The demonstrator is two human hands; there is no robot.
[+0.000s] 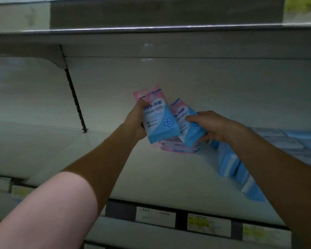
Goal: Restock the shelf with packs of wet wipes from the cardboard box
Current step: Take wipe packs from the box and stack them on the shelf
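Both bare arms are reaching into the white shelf (147,173). The left hand (134,123) grips a small bunch of wipe packs (158,123) by the left edge. Its thumb (141,103) is curled over the front near the top corner. The other fingers are tucked behind the packs, so I can't tell how they lie. The front pack is blue and white with a pink top, and pink edges of at least one more peek out behind it. The bunch is tilted and held up off the shelf floor.

The right hand (216,126) pinches a second pack (187,131) from its right side, with the thumb (192,119) flat on the front face and the fingertips (205,138) curled under the lower edge. This pack sits just beside the left bunch and is partly tucked behind it.

Directly below both hands, a flat pile of pink packs (178,148) lies on the shelf. To the right of the pile, a row of blue packs (230,164) stands on edge, running toward the front. Price tags (154,216) line the front rail, and another shelf (151,30) hangs overhead.
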